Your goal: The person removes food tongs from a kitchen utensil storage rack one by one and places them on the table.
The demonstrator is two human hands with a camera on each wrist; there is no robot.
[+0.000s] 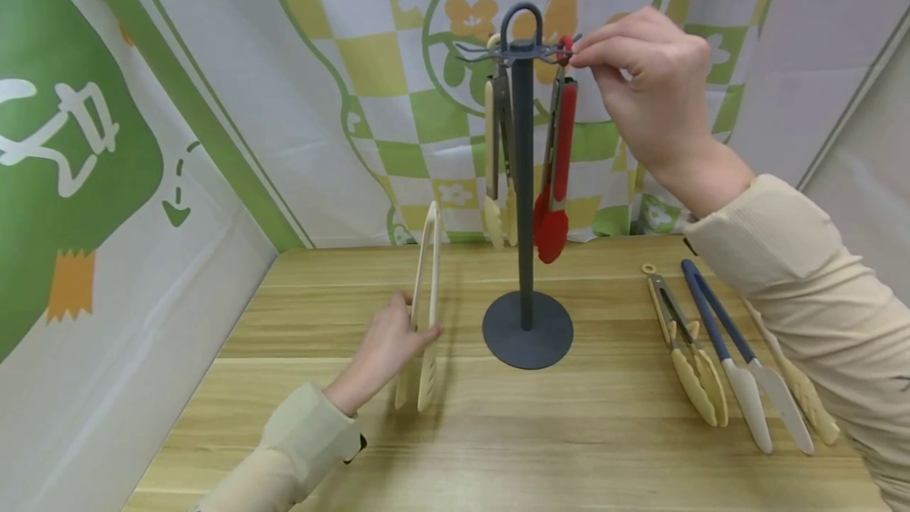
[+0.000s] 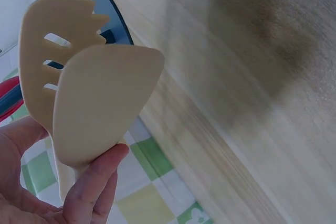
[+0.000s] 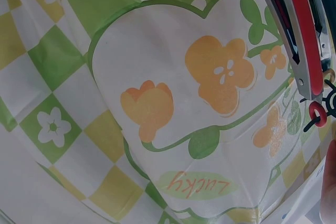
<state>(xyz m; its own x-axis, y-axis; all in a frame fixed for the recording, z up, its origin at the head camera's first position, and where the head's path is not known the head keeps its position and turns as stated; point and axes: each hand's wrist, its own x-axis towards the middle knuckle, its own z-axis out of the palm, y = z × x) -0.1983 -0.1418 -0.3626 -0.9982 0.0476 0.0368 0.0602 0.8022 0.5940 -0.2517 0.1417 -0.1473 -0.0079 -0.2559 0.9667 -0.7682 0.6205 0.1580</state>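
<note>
Probably the step in hand is settling the red tongs [image 1: 565, 137] by their ring [image 1: 565, 44] on a hook [image 3: 308, 126] of the dark stand [image 1: 525, 188], toward the back edge of the desk [image 1: 569, 464]. Best let the ring slide well in from the hook's tip before the fingers part, with only a light touch, so the stand doesn't tip and the pale tongs [image 1: 490, 137] hanging on its other side don't swing. As for pose, the right hand [image 1: 657, 73] is up at hook height, the forearm slanting in over the desk's right edge, thumb and forefinger appearing to pinch the red ring. The left hand [image 1: 387, 342] works low, thumb and fingers gripping the cream tongs [image 1: 434, 275], which stand roughly upright nearer the desk's left edge, broad ends down.
</note>
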